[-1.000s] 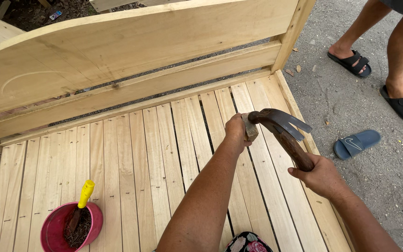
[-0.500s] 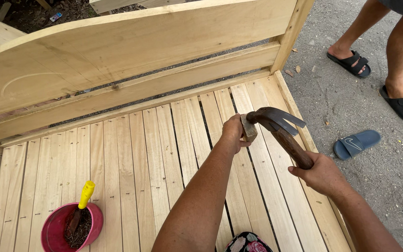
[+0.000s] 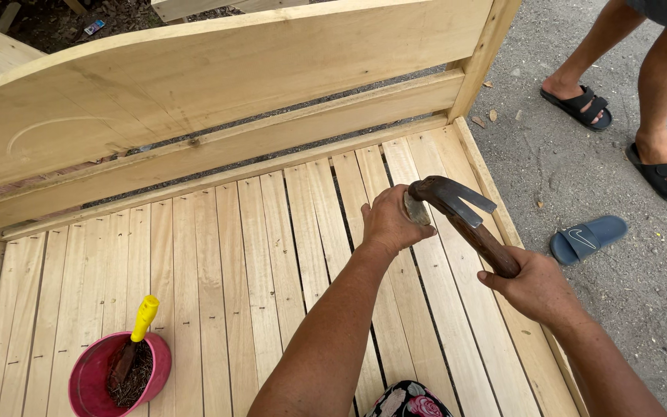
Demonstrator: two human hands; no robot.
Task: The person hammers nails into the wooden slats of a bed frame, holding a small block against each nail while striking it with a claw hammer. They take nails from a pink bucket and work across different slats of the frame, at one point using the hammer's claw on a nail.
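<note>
Right hand [image 3: 538, 287] fingers clamped on hammer [image 3: 457, 216] handle; left hand [image 3: 390, 222] fingers curled together beside its head (above slats [image 3: 272, 255]).

Red bowl [image 3: 86, 378], blue sandal [image 3: 587, 237]

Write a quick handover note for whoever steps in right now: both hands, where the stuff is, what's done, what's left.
Right hand: grips the claw hammer by its handle, head raised above the slats.
Left hand: closed, fingers at the hammer's face; whether it holds a nail is hidden.
Red bowl: on the slats at lower left, with a yellow-handled tool in it.
Done: slats laid, rows of nail marks show.
Left: cannot tell which slats still need nails.
</note>
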